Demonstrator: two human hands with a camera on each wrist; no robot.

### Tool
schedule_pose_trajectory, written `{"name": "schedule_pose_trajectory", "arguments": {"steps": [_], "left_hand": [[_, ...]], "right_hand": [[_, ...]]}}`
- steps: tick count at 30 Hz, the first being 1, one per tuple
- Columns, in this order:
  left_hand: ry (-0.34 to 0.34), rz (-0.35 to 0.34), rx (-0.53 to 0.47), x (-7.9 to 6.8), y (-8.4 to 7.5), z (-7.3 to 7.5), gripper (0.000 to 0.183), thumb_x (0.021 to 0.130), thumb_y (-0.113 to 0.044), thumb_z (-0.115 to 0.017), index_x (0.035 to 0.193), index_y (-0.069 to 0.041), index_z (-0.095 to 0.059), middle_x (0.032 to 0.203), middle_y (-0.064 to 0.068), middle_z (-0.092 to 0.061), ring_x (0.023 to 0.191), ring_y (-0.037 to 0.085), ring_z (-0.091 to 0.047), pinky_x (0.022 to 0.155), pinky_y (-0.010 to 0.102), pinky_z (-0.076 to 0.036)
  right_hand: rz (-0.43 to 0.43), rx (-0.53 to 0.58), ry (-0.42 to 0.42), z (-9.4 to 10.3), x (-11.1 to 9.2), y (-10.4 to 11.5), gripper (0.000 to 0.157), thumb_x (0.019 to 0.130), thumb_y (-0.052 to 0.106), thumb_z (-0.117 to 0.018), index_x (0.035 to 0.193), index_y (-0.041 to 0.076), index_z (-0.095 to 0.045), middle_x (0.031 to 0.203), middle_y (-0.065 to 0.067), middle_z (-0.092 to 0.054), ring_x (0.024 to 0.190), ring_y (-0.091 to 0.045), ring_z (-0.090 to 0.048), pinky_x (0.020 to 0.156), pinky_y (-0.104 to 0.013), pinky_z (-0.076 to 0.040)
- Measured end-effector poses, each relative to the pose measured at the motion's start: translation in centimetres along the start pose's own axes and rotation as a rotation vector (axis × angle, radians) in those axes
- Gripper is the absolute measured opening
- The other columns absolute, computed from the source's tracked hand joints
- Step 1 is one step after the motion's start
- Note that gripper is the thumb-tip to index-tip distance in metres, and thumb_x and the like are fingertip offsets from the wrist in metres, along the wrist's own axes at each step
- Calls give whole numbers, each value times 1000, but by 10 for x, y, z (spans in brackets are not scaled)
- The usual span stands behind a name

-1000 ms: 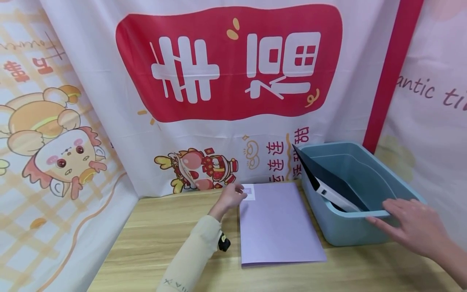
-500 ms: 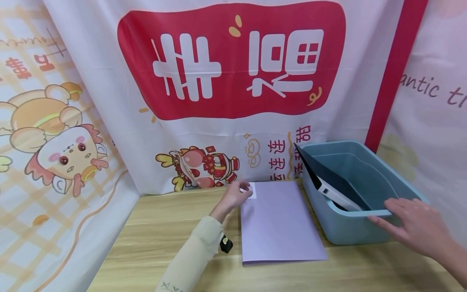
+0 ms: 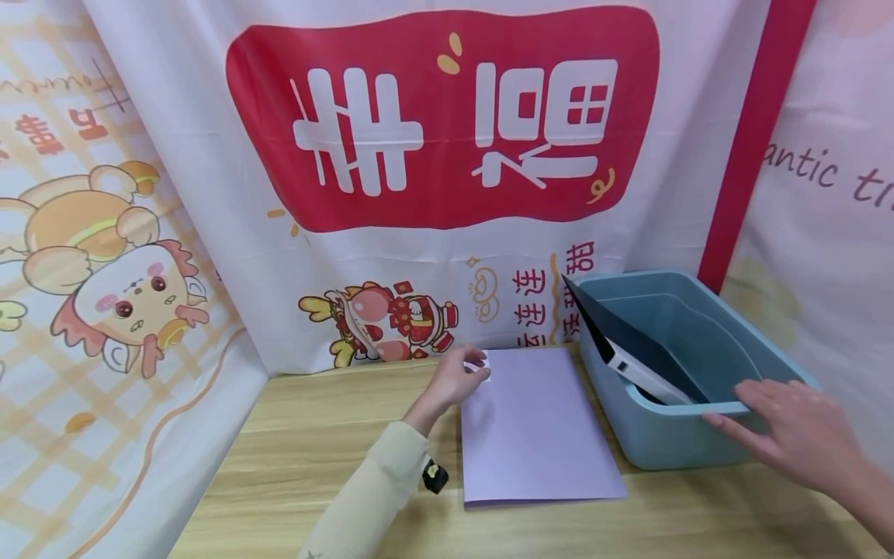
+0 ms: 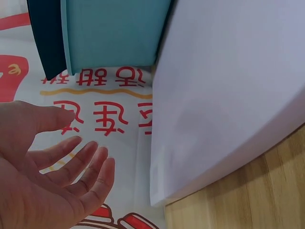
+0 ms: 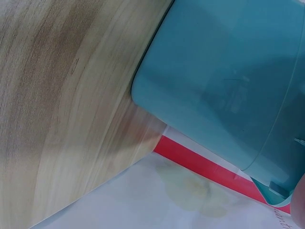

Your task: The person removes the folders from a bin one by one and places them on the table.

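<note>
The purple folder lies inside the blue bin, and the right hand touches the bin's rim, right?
Not inside: the head view shows the purple folder on the wooden table, beside the blue bin. The right hand does touch the bin.

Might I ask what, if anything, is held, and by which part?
The right grip holds the blue bin by its rim's near right corner; the left grip holds nothing.

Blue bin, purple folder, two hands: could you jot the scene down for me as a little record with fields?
Purple folder: flat on the wood-grained table, left of the blue bin
Bin contents: a dark folder, slanted, one corner above the rim
Left hand: empty, fingers loosely bent, near the purple folder's far left corner
Right hand: holding the bin's near rim
Backdrop: printed cloth
</note>
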State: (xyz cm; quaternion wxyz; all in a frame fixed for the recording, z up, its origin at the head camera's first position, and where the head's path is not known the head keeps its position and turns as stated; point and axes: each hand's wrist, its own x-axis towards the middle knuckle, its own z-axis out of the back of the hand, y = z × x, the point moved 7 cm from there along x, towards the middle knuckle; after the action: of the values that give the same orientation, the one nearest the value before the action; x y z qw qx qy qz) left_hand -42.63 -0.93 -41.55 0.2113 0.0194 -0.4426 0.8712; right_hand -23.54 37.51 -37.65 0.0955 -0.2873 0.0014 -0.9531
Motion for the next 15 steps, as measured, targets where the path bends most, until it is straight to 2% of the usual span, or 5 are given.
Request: {"name": "schedule_pose_trajectory", "arguments": {"steps": [6,15], "left_hand": [[21,3,0,-5,-9,-3,24,85,-16,-67,107,-8,-63,101,8,-65,83,18,-61,69,26,-51],[38,0,-16,-12,-19,-8,24,86,-17,-66,108,-9,-62,102,5,-64,82,16,-60,67,24,-51]], "right_hand": [[-7,-2,6,0,0,-1,42,72,59,-70,69,23,-48,61,6,-43,52,-12,-33,44,-25,-28],[-7,3,-5,-2,-1,-2,42,72,58,-70,69,23,-47,61,7,-41,52,-12,-32,45,-25,-26]]}}
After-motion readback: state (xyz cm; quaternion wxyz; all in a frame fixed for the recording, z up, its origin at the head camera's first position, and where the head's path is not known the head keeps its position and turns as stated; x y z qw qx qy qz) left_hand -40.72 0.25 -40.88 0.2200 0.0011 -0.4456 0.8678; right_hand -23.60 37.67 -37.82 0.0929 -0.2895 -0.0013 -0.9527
